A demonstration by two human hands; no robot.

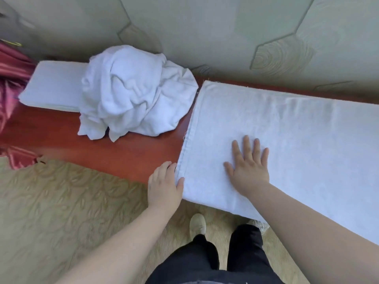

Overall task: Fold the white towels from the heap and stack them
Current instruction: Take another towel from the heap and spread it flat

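Observation:
A white towel [287, 140] lies spread flat over the right part of the red-brown table [114, 152]; its near edge hangs past the table's front. My right hand [248, 167] presses flat on it, fingers straight and spread. My left hand [164, 185] pinches the towel's left hem near the front corner, thumb on top. A heap of crumpled white towels [133, 93] sits at the table's middle left. Behind it on the left lies a folded white towel [53, 85], partly hidden by the heap.
A patterned grey-green wall [225, 33] runs right behind the table. Red satin fabric [10, 78] hangs at the far left. Below is a beige patterned carpet [61, 212], with my dark trousers and a light shoe [197, 224] near the table's front.

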